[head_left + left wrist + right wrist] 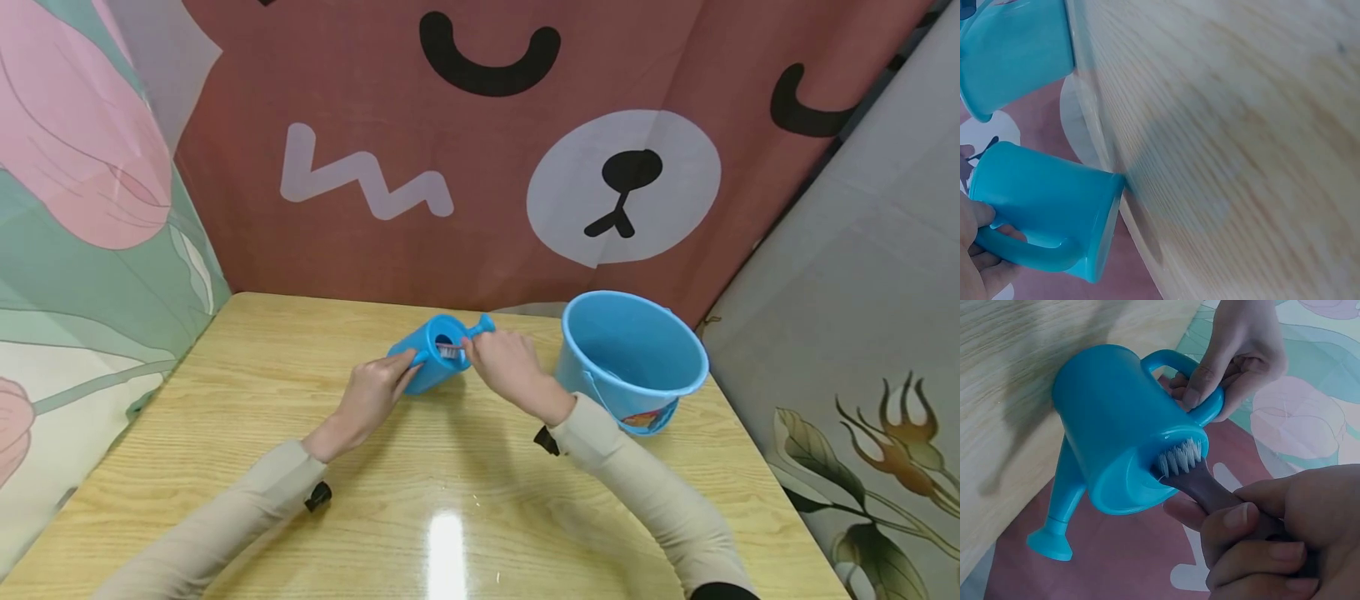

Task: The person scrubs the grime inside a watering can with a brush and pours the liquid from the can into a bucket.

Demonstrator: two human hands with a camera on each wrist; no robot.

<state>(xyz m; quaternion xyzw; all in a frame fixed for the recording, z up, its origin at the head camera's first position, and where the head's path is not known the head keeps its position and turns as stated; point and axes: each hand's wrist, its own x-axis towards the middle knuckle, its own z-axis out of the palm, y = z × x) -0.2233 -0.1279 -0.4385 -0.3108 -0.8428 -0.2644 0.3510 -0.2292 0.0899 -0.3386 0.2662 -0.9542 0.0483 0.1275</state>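
Observation:
A light blue watering can (pixel 429 382) tilts above the back part of the table, its top opening turned toward me. My left hand (pixel 369 392) grips its handle; in the left wrist view the fingers curl round that handle (pixel 1035 253). My right hand (pixel 512 365) holds a small brush (pixel 1200 484) with white bristles and a dark brownish handle. The bristle end lies at the can's opening, partly inside it, with bristles facing the rim on the handle side. Whether they touch the wall I cannot tell. The spout (pixel 1066 487) points away from the handle.
A light blue bucket (pixel 576 371) stands upright at the back right of the wooden table (pixel 375 517), close to my right forearm. Printed cloths hang behind the table and along both sides. Light reflects off the tabletop near the front.

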